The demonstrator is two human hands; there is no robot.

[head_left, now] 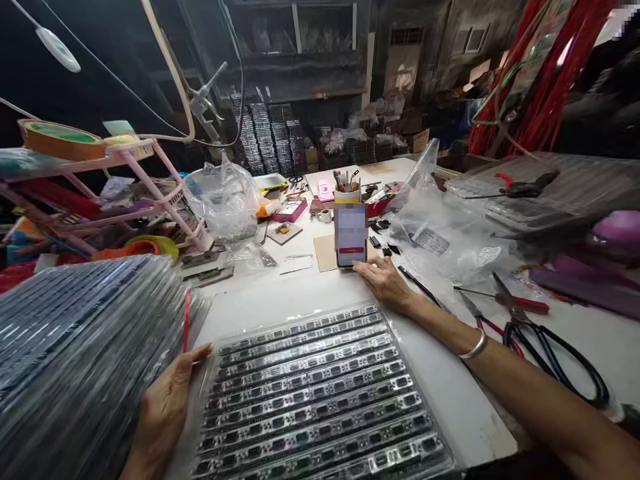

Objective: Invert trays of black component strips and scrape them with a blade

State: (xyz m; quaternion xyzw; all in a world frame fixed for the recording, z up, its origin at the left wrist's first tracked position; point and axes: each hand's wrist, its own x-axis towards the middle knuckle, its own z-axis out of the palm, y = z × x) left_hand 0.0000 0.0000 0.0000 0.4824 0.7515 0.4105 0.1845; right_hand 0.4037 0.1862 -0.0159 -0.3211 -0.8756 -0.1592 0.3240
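A clear plastic tray (310, 400) with rows of small metal-cased connectors lies flat on the table in front of me. My left hand (167, 400) is at its left edge, fingers stretched toward the rim; whether they touch it I cannot tell. Left of that hand rises a tall stack of plastic trays (90, 353), with a red strip (187, 320) at its side. My right hand (385, 280) reaches forward, fingertips at the lower edge of a phone (351, 233) propped upright with its screen lit. Its fingers are extended and hold nothing.
Scissors (530, 327) and a red-handled screwdriver (525, 304) lie at the right, near crumpled plastic bags (445, 227). A pink rack (150, 190) stands at the left beside another clear bag (223, 200). Behind the phone is a pen cup (347, 195).
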